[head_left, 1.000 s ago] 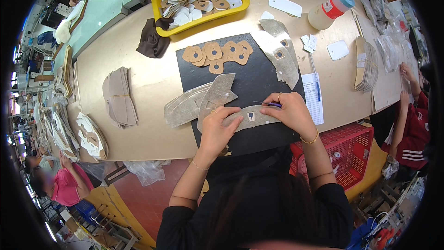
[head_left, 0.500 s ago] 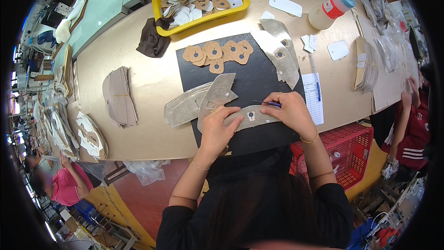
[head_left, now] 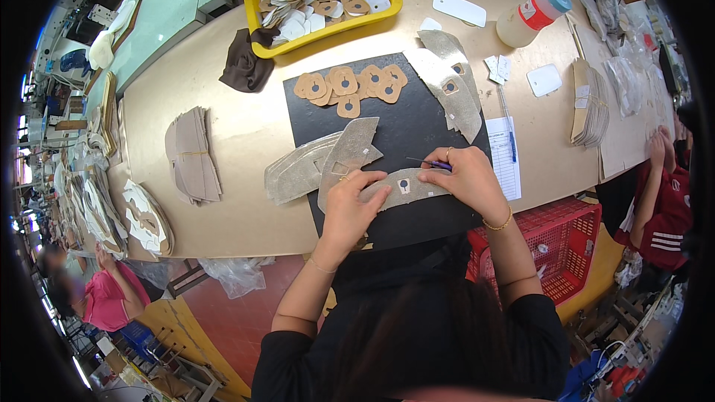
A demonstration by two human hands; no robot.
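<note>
A curved grey fabric piece [head_left: 418, 187] lies on the black mat [head_left: 402, 134] in front of me. In it is a small cut-out framing a dark keyhole-shaped spot. My left hand [head_left: 354, 199] grips its left end between thumb and fingers. At its right end, my right hand [head_left: 463, 176] presses the piece with the thumb and keeps a thin pointed tool with a purple handle [head_left: 439, 165] in its closed fingers, tip pointing left. More grey curved pieces [head_left: 302, 171] lie left of my left hand. Several tan rounded patches [head_left: 344, 82] with dark spots sit beyond.
Overlapping grey pieces [head_left: 449, 85] rest at the mat's far right. A yellow tray [head_left: 249, 11] of small patches, a dark cloth [head_left: 246, 67] and a glue-like bottle [head_left: 521, 24] stand farther back. Tied stacks [head_left: 194, 156] lie left. Below right is a red crate [head_left: 573, 253]; co-workers sit either side.
The pointed tool's tip has tilted slightly upward, away from the fabric piece. My hands and the piece stay almost where they were.
</note>
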